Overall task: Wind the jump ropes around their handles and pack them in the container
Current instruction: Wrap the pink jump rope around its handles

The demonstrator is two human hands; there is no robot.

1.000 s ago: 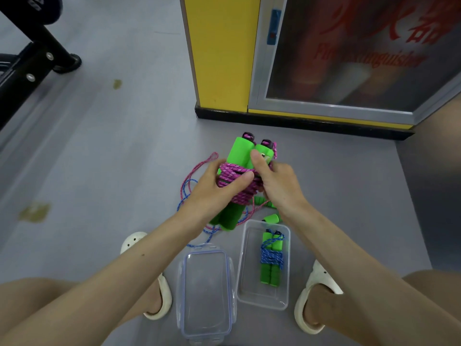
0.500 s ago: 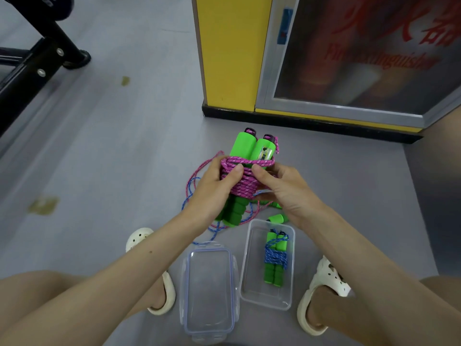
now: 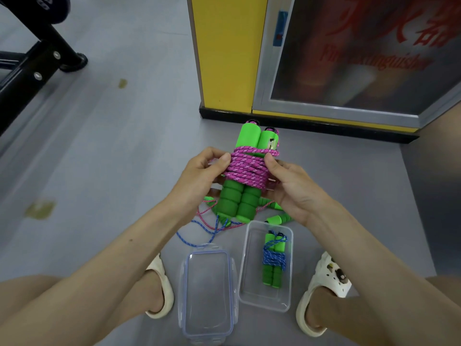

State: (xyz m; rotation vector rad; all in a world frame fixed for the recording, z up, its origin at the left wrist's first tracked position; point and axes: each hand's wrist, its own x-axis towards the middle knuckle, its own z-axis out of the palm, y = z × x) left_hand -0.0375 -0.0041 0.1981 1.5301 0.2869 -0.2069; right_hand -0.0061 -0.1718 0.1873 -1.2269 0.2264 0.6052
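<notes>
Grey floor (image 3: 112, 146) runs out to a yellow pillar (image 3: 227, 53) and a glass-fronted cabinet (image 3: 349, 58) on the far side. I hold the pink rope bundle (image 3: 247, 168) up over the floor between both hands. My left hand (image 3: 199, 176) curls round the left side of the coil with its thumb on the front. My right hand (image 3: 291, 186) grips the right side, thumb pressed on the turns. Its two green handles (image 3: 239, 203) lie side by side, long axis running near to far, caps at the far end.

The container (image 3: 252, 283) sits on the floor nearer to me than the bundle and a little right, between my feet, with its lid (image 3: 207, 290) just left of it. Its long axis also runs near to far, so I judge the bundle needs no turning, only lowering towards me. The blue-wound rope (image 3: 273, 258) lies along the right half, leaving the left half free. My right hand is the closer one. Loose ropes (image 3: 197, 224) lie on the floor under the bundle; whether a pink tail is still attached, I cannot tell.
</notes>
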